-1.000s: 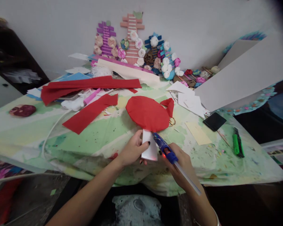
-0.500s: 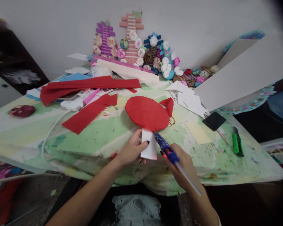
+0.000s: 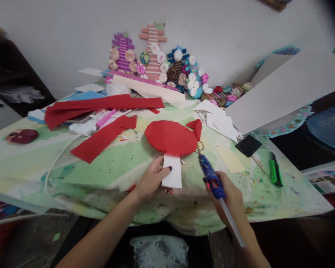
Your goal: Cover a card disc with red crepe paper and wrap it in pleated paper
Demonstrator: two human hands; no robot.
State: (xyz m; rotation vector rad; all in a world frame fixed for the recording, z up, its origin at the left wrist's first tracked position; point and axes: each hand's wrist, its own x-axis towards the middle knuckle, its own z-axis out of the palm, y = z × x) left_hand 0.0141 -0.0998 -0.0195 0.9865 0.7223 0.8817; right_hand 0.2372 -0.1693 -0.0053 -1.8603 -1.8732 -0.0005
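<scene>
A round red paper piece [image 3: 170,137] lies in the middle of the table, with a white card stem [image 3: 173,173] sticking out under its near edge. My left hand [image 3: 152,180] holds that white stem by its left edge, thumb on top. My right hand [image 3: 229,195] grips a blue glue gun [image 3: 210,178] with a clear glue stick out the back. The gun's nozzle points up the table, to the right of the stem and apart from it.
Red paper strips [image 3: 103,136] and a long red fold [image 3: 100,104] lie to the left. White card sheets [image 3: 223,121], a black phone [image 3: 248,145], a green marker [image 3: 274,173] and a big white board [image 3: 284,93] are at right. Paper flower crafts [image 3: 162,63] line the wall.
My right hand has drawn the glue gun away to the right, off the joint between the stem and the red round piece. My left hand stays on the stem.
</scene>
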